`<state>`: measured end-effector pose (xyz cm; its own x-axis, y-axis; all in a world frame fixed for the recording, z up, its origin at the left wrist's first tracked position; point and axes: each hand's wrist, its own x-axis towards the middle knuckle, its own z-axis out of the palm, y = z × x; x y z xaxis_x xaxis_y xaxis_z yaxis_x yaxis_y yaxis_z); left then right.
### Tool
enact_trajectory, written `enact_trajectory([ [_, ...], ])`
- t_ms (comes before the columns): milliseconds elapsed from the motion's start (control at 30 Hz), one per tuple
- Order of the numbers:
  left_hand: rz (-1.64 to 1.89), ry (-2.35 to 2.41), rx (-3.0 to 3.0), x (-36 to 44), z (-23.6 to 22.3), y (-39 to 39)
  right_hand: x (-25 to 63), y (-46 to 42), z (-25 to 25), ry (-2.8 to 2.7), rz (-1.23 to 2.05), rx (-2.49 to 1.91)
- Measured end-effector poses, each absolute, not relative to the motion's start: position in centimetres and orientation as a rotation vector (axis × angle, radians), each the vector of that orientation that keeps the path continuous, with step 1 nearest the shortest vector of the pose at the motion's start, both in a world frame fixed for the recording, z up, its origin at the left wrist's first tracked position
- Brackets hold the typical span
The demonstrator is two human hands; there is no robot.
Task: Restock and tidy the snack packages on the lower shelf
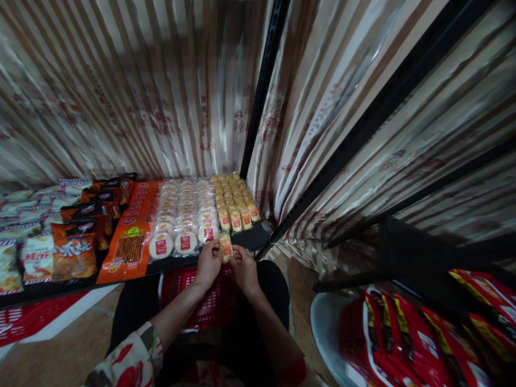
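Note:
A small yellow snack packet with an orange-red label is held upright at the shelf's front edge. My left hand pinches its left side, and my right hand grips the right side. Just behind it stand rows of matching yellow packets at the shelf's right end. To their left are rows of round white rice crackers in clear wrappers with red labels.
Farther left on the black shelf lie an orange pack of sticks and several snack bags. A red basket sits below my hands. Black posts rise before the curtain. Red packets fill the lower right.

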<state>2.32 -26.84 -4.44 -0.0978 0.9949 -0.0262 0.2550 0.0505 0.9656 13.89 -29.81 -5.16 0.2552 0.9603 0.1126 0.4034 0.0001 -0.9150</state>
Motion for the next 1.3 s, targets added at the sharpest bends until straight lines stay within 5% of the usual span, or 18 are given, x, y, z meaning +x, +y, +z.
enact_trajectory([
  [967, 1.142, 1.508, 1.367, 4.8, -4.4, -24.0, 13.5, -25.6, -6.2, -1.503, 0.235, -1.611],
  [1300, 1.122, 1.518, 1.41, 4.7, -3.7, -23.1, 13.1, -25.2, -6.6, -1.463, 0.288, -1.565],
])
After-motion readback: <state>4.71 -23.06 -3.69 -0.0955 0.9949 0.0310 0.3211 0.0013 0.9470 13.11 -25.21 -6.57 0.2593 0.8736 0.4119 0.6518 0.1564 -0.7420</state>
